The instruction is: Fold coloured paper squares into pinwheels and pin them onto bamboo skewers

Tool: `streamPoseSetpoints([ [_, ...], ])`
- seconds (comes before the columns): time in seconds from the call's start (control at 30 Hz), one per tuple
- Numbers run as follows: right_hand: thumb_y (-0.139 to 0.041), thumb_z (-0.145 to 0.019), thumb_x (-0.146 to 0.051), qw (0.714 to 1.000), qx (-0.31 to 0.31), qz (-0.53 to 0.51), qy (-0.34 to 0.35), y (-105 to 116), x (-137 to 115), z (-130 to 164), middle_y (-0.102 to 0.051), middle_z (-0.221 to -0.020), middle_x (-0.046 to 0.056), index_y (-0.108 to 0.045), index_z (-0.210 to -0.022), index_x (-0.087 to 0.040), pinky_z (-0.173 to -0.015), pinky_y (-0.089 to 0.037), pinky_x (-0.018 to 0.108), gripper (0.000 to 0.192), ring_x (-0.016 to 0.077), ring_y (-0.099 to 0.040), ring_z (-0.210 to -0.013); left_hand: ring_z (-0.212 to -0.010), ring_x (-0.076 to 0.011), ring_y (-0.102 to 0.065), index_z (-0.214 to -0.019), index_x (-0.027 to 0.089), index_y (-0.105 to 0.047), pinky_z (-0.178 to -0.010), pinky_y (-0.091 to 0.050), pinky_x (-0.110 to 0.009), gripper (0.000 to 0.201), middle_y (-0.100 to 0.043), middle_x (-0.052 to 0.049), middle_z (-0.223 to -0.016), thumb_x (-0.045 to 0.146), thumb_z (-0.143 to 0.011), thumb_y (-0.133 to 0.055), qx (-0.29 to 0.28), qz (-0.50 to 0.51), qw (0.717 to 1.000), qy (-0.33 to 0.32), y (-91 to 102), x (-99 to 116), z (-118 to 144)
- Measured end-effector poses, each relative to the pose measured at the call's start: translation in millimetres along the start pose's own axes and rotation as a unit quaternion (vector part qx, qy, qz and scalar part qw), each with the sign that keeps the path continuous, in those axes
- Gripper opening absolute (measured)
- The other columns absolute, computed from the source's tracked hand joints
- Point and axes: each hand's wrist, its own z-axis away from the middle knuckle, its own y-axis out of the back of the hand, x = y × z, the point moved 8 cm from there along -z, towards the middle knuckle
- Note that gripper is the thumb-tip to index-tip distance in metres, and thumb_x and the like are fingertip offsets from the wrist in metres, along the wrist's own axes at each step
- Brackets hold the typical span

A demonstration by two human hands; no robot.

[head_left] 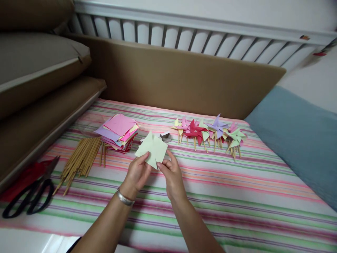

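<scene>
A pale green paper square (152, 149) with slits cut in from its corners is held up between both hands, turned like a diamond. My left hand (138, 172) grips its lower left edge, thumb on the front face. At the bottom corner, beside a slit, my right hand (171, 172) pinches the paper between thumb and fingers. Just behind the square sits a small dark and silvery item (165, 137), partly hidden. A stack of coloured paper squares (121, 126), pink on top, lies to the left of my hands.
Thin wooden sticks (81, 158) lie bundled at left, near black-handled scissors (37, 191) and a red item (17, 182). Several paper pinwheels (207, 130) on sticks rest at the right. Everything lies on a striped cloth (237, 203); brown cushions (44, 84) and a brown panel (171, 73) border it.
</scene>
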Motion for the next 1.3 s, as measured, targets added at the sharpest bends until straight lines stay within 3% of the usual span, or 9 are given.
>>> streamPoseSetpoints([
  [0.2, -0.067, -0.065, -0.019, 0.992, -0.088, 0.092, -0.005, 12.0, -13.5, -17.5, -0.062, -0.068, -0.004, -0.049, -0.121, -0.020, -0.070, -0.046, 0.031, 0.059, 0.0150, -0.060, -0.068, -0.085, -0.0182, -0.067, -0.099, 0.015, -0.067, -0.077, -0.052, -0.027, 0.023, -0.073, -0.005, -0.093, 0.020, -0.080, -0.057, 0.000, -0.062, 0.996, 0.066, 3.1, 5.3, 4.9],
  [0.3, -0.063, -0.068, -0.018, 0.975, -0.151, 0.163, 0.002, 20.3, -21.8, -24.4, -0.060, -0.070, -0.004, -0.048, -0.124, -0.022, -0.068, -0.046, 0.031, 0.058, 0.0142, -0.058, -0.067, -0.080, -0.0212, -0.068, -0.096, 0.013, -0.069, -0.074, -0.053, -0.031, 0.023, -0.073, -0.008, -0.091, 0.023, -0.077, -0.062, -0.010, -0.136, 0.983, 0.122, 7.1, 3.3, 6.8],
  [0.4, -0.058, -0.072, -0.017, 0.948, -0.180, 0.259, 0.031, 21.5, -28.2, -24.6, -0.060, -0.074, -0.002, -0.048, -0.125, -0.024, -0.068, -0.048, 0.033, 0.055, 0.0151, -0.058, -0.069, -0.079, -0.0223, -0.068, -0.096, 0.010, -0.068, -0.072, -0.053, -0.031, 0.027, -0.072, -0.012, -0.092, 0.017, -0.070, -0.068, -0.027, -0.207, 0.969, 0.132, 9.5, -3.5, 6.3],
  [0.47, -0.055, -0.074, -0.016, 0.923, -0.128, 0.347, 0.107, 22.0, -41.0, -23.0, -0.063, -0.087, 0.002, -0.050, -0.124, -0.025, -0.076, -0.048, 0.038, 0.052, 0.0186, -0.059, -0.081, -0.077, -0.0225, -0.068, -0.095, 0.009, -0.068, -0.070, -0.053, -0.030, 0.029, -0.072, -0.012, -0.093, 0.016, -0.067, -0.071, -0.007, -0.227, 0.967, 0.112, 13.8, -5.5, 4.0],
  [0.57, -0.053, -0.077, -0.015, 0.851, -0.037, 0.437, 0.290, 9.7, -67.9, -5.4, -0.058, -0.112, 0.008, -0.052, -0.122, -0.025, -0.094, -0.040, 0.046, 0.046, 0.0238, -0.050, -0.108, -0.080, -0.0229, -0.067, -0.098, 0.010, -0.067, -0.070, -0.053, -0.030, 0.035, -0.071, -0.012, -0.097, 0.015, -0.064, -0.072, 0.046, -0.197, 0.977, 0.067, 22.3, -1.3, -0.9],
  [0.67, -0.051, -0.080, -0.014, 0.793, -0.069, 0.455, 0.399, -18.0, -69.6, 19.4, -0.053, -0.122, 0.009, -0.056, -0.115, -0.023, -0.101, -0.036, 0.047, 0.037, 0.0244, -0.042, -0.120, -0.078, -0.0206, -0.068, -0.101, 0.013, -0.066, -0.070, -0.054, -0.029, 0.038, -0.072, -0.009, -0.096, 0.012, -0.064, -0.071, 0.074, -0.134, 0.987, 0.041, 29.2, 4.5, -5.8],
  [0.8, -0.053, -0.080, -0.016, 0.763, -0.127, 0.474, 0.420, -42.3, -49.6, 37.3, -0.048, -0.130, 0.008, -0.059, -0.109, -0.022, -0.103, -0.034, 0.049, 0.030, 0.0263, -0.030, -0.130, -0.072, -0.0147, -0.067, -0.094, 0.013, -0.067, -0.070, -0.053, -0.023, 0.029, -0.073, -0.004, -0.084, 0.007, -0.066, -0.068, 0.111, -0.084, 0.990, 0.024, 38.6, 10.7, -8.4],
  [1.07, -0.046, -0.082, -0.006, 0.739, -0.136, 0.511, 0.416, -45.6, -28.3, 37.1, -0.041, -0.137, 0.009, -0.060, -0.107, -0.022, -0.104, -0.034, 0.049, 0.033, 0.0256, -0.024, -0.134, -0.070, -0.0146, -0.067, -0.093, 0.012, -0.066, -0.067, -0.053, -0.023, 0.029, -0.072, -0.004, -0.082, 0.004, -0.065, -0.066, 0.133, -0.041, 0.989, 0.044, 40.8, 8.3, -7.1],
  [1.3, -0.054, -0.081, -0.014, 0.769, -0.107, 0.474, 0.415, -39.6, -34.4, 34.4, -0.050, -0.129, 0.008, -0.066, -0.086, -0.022, -0.102, -0.035, 0.047, 0.015, 0.0256, -0.032, -0.130, -0.072, -0.0157, -0.066, -0.088, 0.012, -0.068, -0.066, -0.052, -0.024, 0.027, -0.072, -0.006, -0.084, 0.008, -0.061, -0.070, 0.127, -0.080, 0.988, 0.029, 40.1, 2.0, -6.0],
])
